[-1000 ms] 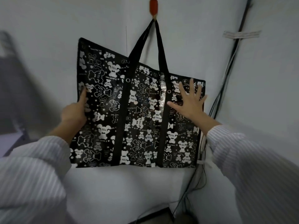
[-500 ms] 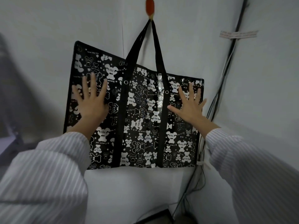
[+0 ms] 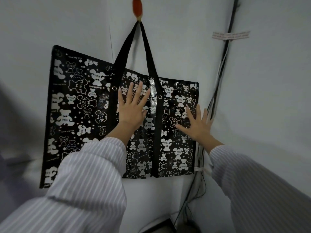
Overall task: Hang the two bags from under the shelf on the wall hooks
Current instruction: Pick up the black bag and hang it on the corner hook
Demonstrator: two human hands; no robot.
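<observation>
A bundle of dark cables (image 3: 220, 73) runs down the corner of the wall just right of the bag, with a pale paper label (image 3: 230, 35) stuck across it higher up and a white tie (image 3: 201, 169) gathering the cables near the bag's lower right corner; a dark object at the bottom edge is too cut off to name. The black tote bag (image 3: 80, 115), printed with white bears, hangs flat against the pale wall (image 3: 50, 22) by its black straps (image 3: 150, 52) from an orange-red hook (image 3: 137, 5) near the top; its left side stands higher than its right. The striped left sleeve (image 3: 87, 182) covers the bag's lower middle; the striped right sleeve (image 3: 252, 182) comes in from the right.

The left hand (image 3: 132, 110) lies flat on the bag between the two straps, fingers straight, spread and pointing up; it holds nothing. The right hand (image 3: 196, 123) presses flat at the bag's right edge, fingers splayed, the outer ones reaching past the edge toward the cables; it too holds nothing.

Half a second ago the left hand was on the bag's left panel, outside the left strap; it has since crossed to the middle; the right hand has slid lower and out to the edge; the bag is on the hook as before.
</observation>
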